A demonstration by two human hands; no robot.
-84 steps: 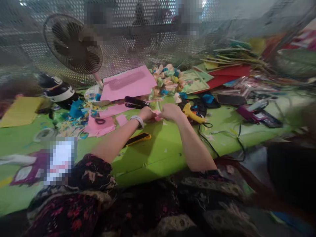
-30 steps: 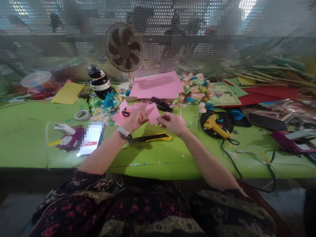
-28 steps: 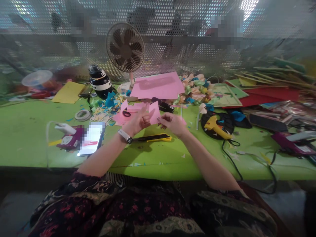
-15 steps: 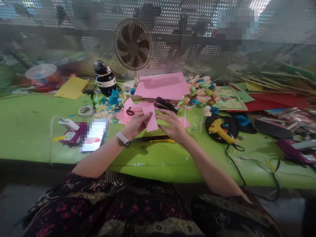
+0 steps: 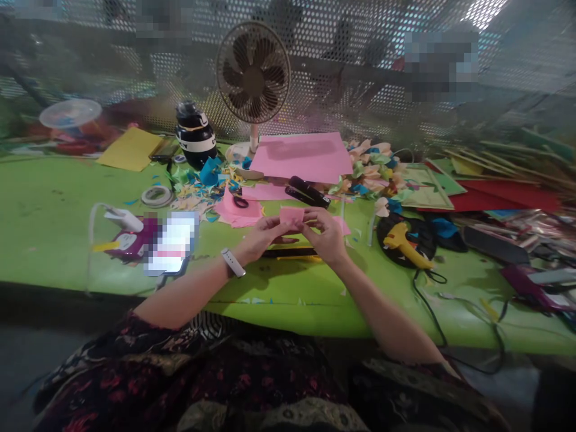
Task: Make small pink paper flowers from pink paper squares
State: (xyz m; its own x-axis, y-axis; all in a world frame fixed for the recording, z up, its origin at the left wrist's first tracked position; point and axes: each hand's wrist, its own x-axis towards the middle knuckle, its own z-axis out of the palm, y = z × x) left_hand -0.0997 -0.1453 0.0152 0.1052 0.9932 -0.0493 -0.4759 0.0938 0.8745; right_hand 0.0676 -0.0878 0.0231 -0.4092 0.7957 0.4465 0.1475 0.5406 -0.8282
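Note:
A small piece of pink paper (image 5: 291, 215), looking folded over, is pinched between both hands above the green table. My left hand (image 5: 265, 235) grips its left side and lower edge with thumb and fingers. On the right, my right hand (image 5: 324, 235) holds its other side in the same way. Under the hands lies a dark, yellow-edged tool (image 5: 292, 253), mostly covered. A black stapler (image 5: 308, 192) rests just behind my right hand. Beyond my left hand, black-handled scissors (image 5: 240, 202) lie on pink paper scraps (image 5: 231, 210).
A yellow glue gun (image 5: 407, 246) sits on a black round base at right, its cord trailing forward. At left are a lit phone (image 5: 175, 243), a tape roll (image 5: 157, 196) and a black bottle (image 5: 195, 138). Behind stand a fan (image 5: 253, 81) and pink sheets (image 5: 301, 157).
The pink paper went from a long upright strip in my left hand to a shorter, folded-looking piece. My right hand has closed onto it, and the view has shifted slightly.

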